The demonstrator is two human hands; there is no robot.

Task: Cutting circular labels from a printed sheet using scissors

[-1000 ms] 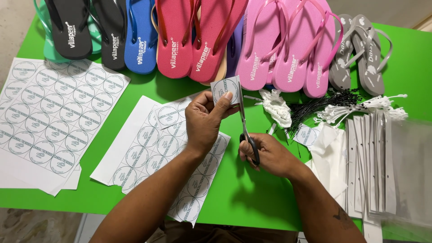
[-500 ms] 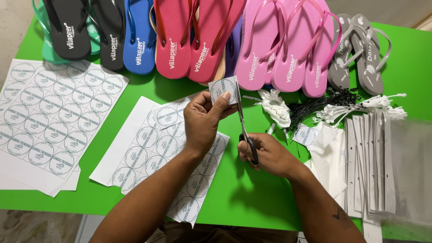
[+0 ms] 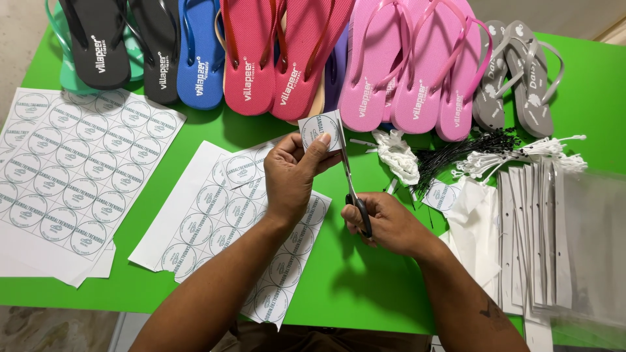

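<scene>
Green table [image 3: 365, 293] fills nearly everything I see, bright and matte, with a strip of pale speckled floor [image 3: 19, 39] along its left edge and a bit more below the near corner. My left hand [image 3: 295, 177] holds a small square paper label [image 3: 321, 132] with a round printed ring on it, thumb and fingers [image 3: 324, 140] pinching its lower edge, raised just above the table in front of the sandals. My right hand [image 3: 385, 223] has its fingers clenched through the black handles of the scissors [image 3: 352, 189], and the blades point up and away from me, meeting the right edge of the label.

Under my left wrist lies a part-cut sheet of round labels [image 3: 215, 221], its top corner already trimmed away. Further left sits a full sheet of labels [image 3: 72, 169] on top of other white sheets. Along the far edge of the table runs a row of flip-flops [image 3: 261, 58]: black, blue, red, pink, and a grey pair [image 3: 521, 78] at the right end. Just right of the scissors lie a crumpled white scrap [image 3: 398, 156], a bundle of black ties [image 3: 463, 150] and white ties [image 3: 521, 156], then a stack of clear plastic bags [image 3: 561, 241] near the right edge.
</scene>
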